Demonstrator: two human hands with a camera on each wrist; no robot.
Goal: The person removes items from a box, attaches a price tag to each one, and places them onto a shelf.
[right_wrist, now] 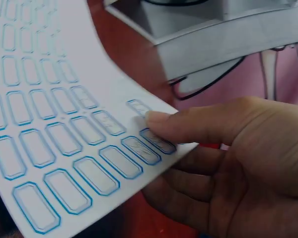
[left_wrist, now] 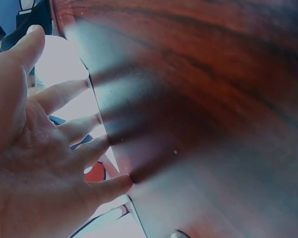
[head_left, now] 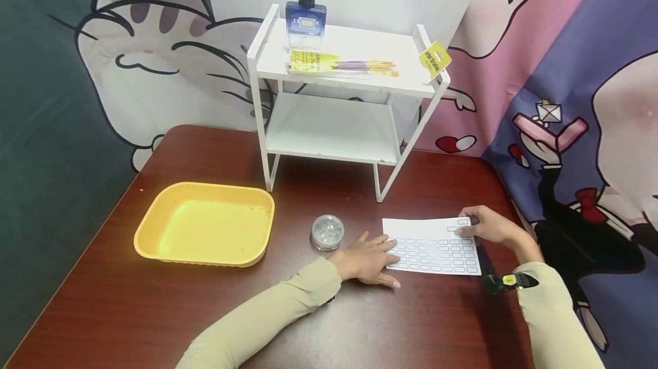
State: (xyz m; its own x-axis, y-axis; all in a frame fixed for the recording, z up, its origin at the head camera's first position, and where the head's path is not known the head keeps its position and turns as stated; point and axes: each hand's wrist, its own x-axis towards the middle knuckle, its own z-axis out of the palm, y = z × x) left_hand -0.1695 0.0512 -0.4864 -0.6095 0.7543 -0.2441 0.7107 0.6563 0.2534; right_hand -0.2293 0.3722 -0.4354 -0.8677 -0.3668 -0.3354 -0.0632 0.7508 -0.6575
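A white sheet of blue-framed labels (head_left: 432, 249) lies on the dark red-brown table, to the right of centre. My right hand (head_left: 488, 225) pinches it near its upper right corner. In the right wrist view, the thumb of the right hand (right_wrist: 213, 144) is on the printed face, with the other fingers behind the label sheet (right_wrist: 64, 141), which bends upward there. My left hand (head_left: 367, 260), palm down with fingers spread, touches the sheet's left edge. The left wrist view shows the left hand's (left_wrist: 44, 139) straight fingertips meeting the surface.
A round clear container (head_left: 327, 233) stands just beyond my left wrist. At the left is a yellow basin (head_left: 211, 226). Behind stands a white two-tier shelf (head_left: 329, 129), bearing a blue perfume bottle (head_left: 305, 20) and a paintbrush pack (head_left: 354, 65) with a yellow card (head_left: 434, 59).
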